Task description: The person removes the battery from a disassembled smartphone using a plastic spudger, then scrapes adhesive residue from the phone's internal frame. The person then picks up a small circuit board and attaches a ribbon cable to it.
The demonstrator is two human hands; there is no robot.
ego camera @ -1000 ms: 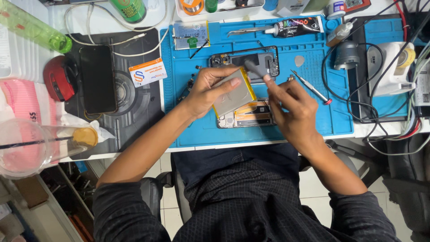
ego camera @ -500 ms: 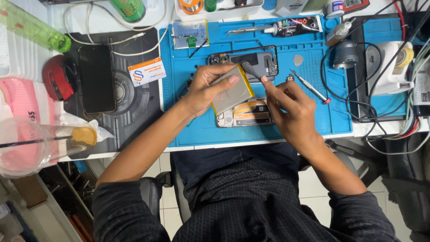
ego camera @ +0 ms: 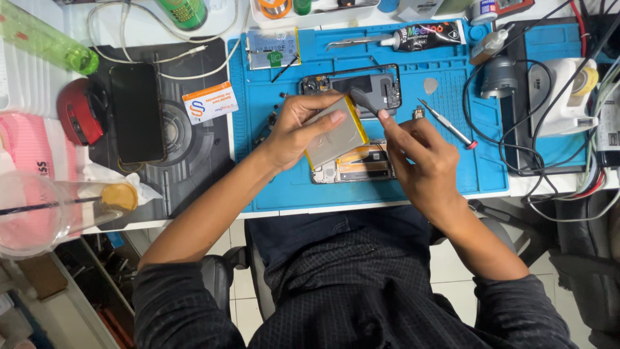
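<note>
- On the blue work mat (ego camera: pixel 497 161) that covers the middle of the bench, the left hand (ego camera: pixel 297 129) grips a flat silver battery (ego camera: pixel 336 139), fingers curled over its upper edge and thumb laid on its face, holding it tilted above the mat.
- Just right of the battery, the right hand (ego camera: pixel 423 161) pinches a dark strip (ego camera: pixel 365 102) between thumb and fingertips; the strip runs up from the hand to the battery's upper corner.
- Under the battery, partly hidden by both hands, lies an opened phone body (ego camera: pixel 358 169) with orange and bare metal parts showing.
- Just above the battery on the mat lies a dark phone frame (ego camera: pixel 374 83), touching neither hand.
- Right of the battery, near the right hand, a thin screwdriver with a red tip (ego camera: pixel 449 124) lies slanted on the mat.
- Further above the battery, at the mat's far edge, lie tweezers (ego camera: pixel 355 43) and a black glue tube (ego camera: pixel 426 35).
- Well left of the battery, off the blue mat, a black phone (ego camera: pixel 137 111) lies on a dark mat, with a red round thing (ego camera: pixel 77 119) beside it and a white card (ego camera: pixel 210 102) nearer the blue mat.
</note>
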